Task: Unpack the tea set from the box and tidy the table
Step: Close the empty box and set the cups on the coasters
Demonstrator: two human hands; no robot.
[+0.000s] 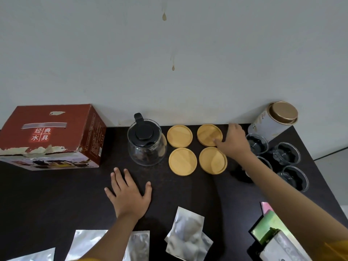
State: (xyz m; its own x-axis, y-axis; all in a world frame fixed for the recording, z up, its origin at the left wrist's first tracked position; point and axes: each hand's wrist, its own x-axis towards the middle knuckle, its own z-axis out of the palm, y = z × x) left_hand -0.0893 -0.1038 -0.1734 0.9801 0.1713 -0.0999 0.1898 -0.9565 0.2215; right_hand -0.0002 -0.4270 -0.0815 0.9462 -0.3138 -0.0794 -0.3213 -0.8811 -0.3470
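We square up the four coasters: nudge the far right coaster (209,135) with light fingertip pushes so it lines up with its neighbours, not lifting it. Right hand (233,141) lies spread and relaxed, holding nothing, thumb tip touching that coaster's right edge, hand just right of it. Left hand (128,193) rests flat and wide on the bench (56,194), holding nothing. Glasses (286,153) sit just right of the right hand, pot (146,143) left of the coasters, box (50,136) well apart at far left

My left hand (130,194) lies flat, fingers spread toward twelve o'clock. My right hand (234,141) stretches toward one o'clock, forearm extended, thumb pointing at nine; its fingers look relaxed, I think.
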